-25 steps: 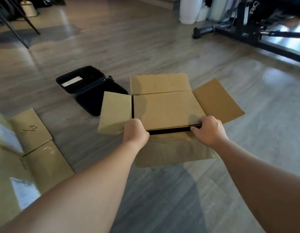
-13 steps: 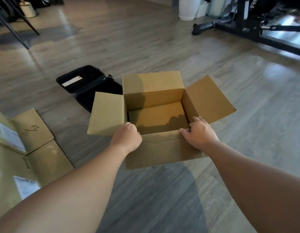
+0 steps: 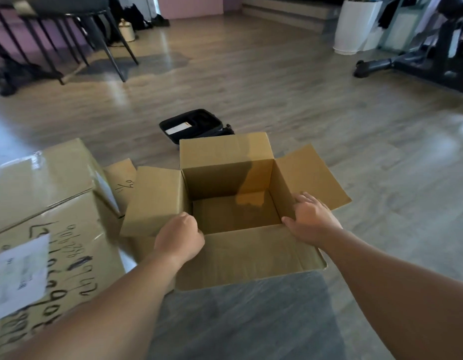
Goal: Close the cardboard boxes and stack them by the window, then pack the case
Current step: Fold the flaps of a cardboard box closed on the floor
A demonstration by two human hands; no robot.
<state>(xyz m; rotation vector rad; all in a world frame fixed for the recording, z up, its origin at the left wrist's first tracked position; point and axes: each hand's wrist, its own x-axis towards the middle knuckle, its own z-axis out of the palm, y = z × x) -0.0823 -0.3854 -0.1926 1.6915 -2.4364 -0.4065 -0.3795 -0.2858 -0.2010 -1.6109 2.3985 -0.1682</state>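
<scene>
Now box-closing: brown cardboard box [image 3: 251,258] is gripped at near rim by left hand [image 3: 179,240], right hand [image 3: 312,220] laid flat; flaps likely to be folded in next.

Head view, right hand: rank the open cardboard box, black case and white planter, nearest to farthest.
1. open cardboard box, touched by the right hand.
2. black case, just behind the box, to the left.
3. white planter, far back right.

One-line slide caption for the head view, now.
Left hand grips and right hand rests on the near corners of an open cardboard box; open black case behind.
</scene>
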